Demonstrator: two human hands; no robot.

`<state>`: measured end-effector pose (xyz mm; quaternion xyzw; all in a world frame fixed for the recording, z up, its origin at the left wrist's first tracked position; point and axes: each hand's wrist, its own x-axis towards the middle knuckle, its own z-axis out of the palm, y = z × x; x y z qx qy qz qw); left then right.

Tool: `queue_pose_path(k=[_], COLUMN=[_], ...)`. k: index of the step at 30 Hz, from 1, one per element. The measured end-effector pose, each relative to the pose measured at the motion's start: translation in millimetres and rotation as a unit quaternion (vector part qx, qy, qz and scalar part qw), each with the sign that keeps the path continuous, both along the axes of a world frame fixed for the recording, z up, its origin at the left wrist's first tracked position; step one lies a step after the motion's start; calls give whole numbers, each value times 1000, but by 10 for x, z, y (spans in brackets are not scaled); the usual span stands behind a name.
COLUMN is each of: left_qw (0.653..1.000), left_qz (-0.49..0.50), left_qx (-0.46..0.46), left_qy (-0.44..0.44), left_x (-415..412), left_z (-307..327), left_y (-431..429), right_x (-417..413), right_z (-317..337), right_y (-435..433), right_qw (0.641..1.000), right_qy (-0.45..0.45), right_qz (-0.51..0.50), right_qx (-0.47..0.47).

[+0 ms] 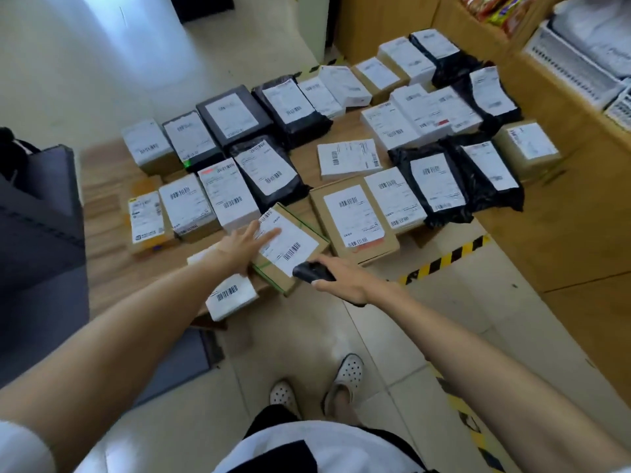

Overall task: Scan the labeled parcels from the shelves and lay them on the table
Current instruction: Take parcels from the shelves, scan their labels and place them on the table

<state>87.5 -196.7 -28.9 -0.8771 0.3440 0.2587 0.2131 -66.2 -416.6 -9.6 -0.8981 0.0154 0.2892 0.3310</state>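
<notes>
Left hand [244,245], fingers flat, steadies the cardboard parcel [290,238]; right hand [345,280] grips the scanner [312,272], which should aim squarely at the parcel's barcode [293,251].

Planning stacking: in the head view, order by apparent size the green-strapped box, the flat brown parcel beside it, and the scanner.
Flat brown parcel and green-strapped box: too alike to rank.
Scanner: smallest, partly hidden by the right hand.

The parcel labels [351,213] are too blurred to read.

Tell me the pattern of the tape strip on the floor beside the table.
The tape strip has black-and-yellow stripes; head view.
</notes>
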Motion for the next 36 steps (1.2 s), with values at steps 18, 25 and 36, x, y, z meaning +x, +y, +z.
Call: queue_pose_path(k=[18, 25, 36], left_qw=[932, 975, 994], left_qz=[312, 187, 60], left_qx=[-164, -94, -36], left_qy=[84, 68, -82], left_x=[-381, -459, -427], left_z=[-316, -339, -375], left_y=[744, 1130, 1224], right_x=[-410, -544, -805], right_z=[-63, -88, -213], right_y=[396, 669, 989], right_qw=[990, 993, 995], right_qy=[-20, -19, 4], right_qz=[-139, -114, -104], right_qx=[13, 5, -6])
